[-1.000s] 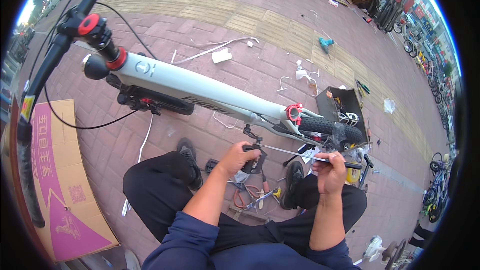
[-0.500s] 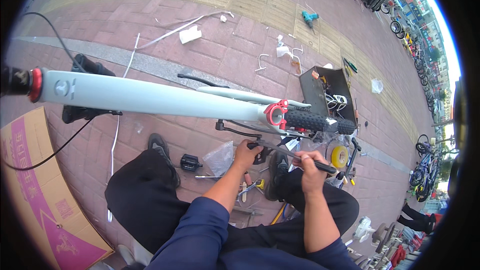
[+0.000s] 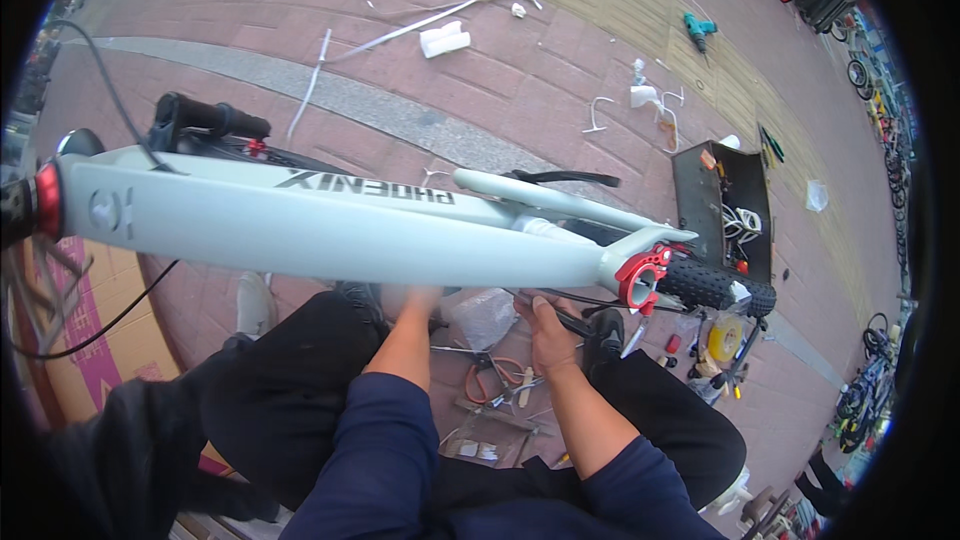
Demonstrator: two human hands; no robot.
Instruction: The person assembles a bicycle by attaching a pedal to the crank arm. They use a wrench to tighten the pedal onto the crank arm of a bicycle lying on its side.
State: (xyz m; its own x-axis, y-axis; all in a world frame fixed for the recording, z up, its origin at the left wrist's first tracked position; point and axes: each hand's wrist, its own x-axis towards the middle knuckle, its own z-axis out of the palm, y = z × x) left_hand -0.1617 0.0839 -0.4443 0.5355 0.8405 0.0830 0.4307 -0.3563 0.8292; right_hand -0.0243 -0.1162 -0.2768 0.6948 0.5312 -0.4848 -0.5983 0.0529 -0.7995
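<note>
A pale grey-green bicycle frame (image 3: pixel 340 240) stretches across in front of me, its red seat clamp (image 3: pixel 640 278) at the right end by the knobbly rear tyre (image 3: pixel 720 288). Below the frame tube, my right hand (image 3: pixel 550 332) is closed around a black-handled tool (image 3: pixel 572 321); the tool's far end is hidden. My left hand (image 3: pixel 407 298) is smeared by motion and partly behind the tube, so its fingers do not show. Between the hands lies a clear plastic bag (image 3: pixel 482 318). Orange-handled pliers (image 3: pixel 490 382) rest on the paving under my forearms.
A metal toolbox (image 3: pixel 700 202) with tools and white cable stands at the right, near a yellow tape roll (image 3: pixel 724 343). Beyond it lies a teal drill (image 3: pixel 698 30). At left are a cardboard box (image 3: pixel 110 305) and another person's grey shoe (image 3: pixel 255 306) and dark-trousered leg.
My left hand has moved left, away from the right hand and under the tube. My right hand has moved left with the tool. The frame sits tilted, showing its side; another person's leg has come in.
</note>
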